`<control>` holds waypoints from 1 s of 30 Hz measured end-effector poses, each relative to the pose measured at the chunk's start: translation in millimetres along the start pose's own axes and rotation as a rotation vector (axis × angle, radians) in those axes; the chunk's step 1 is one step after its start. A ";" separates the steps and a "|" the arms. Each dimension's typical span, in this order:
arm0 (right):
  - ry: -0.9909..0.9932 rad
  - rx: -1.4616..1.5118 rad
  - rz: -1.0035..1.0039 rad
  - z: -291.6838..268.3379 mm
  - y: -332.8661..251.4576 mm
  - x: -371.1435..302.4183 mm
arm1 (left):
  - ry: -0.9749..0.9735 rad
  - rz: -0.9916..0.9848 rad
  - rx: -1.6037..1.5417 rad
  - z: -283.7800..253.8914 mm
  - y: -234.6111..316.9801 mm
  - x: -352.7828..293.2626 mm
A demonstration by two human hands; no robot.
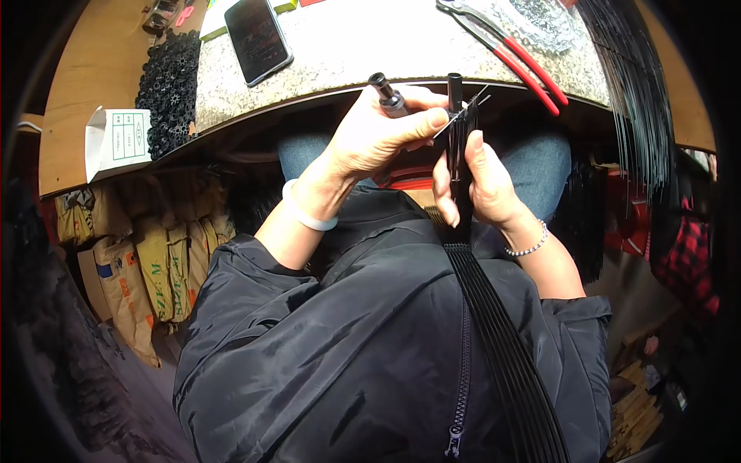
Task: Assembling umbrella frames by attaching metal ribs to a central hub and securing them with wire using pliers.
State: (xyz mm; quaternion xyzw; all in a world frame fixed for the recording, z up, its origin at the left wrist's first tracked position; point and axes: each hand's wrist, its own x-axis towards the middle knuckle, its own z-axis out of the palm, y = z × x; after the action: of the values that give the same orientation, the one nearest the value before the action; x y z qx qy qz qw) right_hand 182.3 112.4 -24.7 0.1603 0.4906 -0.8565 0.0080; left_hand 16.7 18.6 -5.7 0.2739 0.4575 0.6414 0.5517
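Observation:
In front of my lap I hold a bundle of thin black ribs [505, 332] that looks like an umbrella frame; it trails down over my dark jacket, and a short black tube [455, 90] stands up at its top. My right hand [492, 181] is wrapped round the bundle below that tube. With thumb and fingertips, my left hand [378, 133] pinches at the top of the ribs, where thin shiny ends of wire stick out. A stepped dark cylinder [388, 96] also sits in the left hand, poking up past the fingers. The exact pinch point is partly hidden.
Across the speckled worktop [340, 46] lie a phone [258, 40], red-handled pliers [513, 58] and a clear plastic bag [544, 27]. Small black tubular parts [168, 96] are heaped at left beside a white box [120, 143]. Thin dark rods [633, 100] overhang the right edge. Sacks [147, 270] stand below left.

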 end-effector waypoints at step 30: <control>0.187 -0.013 -0.099 14.5 0.8 3.4 | -0.028 0.152 0.276 13.5 32.2 22.1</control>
State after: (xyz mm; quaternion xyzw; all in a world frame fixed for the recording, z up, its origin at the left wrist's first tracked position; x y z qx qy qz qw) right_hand 175.4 100.2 -19.5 0.2153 0.5023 -0.8337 -0.0790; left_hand 8.3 44.5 25.4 0.3899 0.5116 0.6084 0.4648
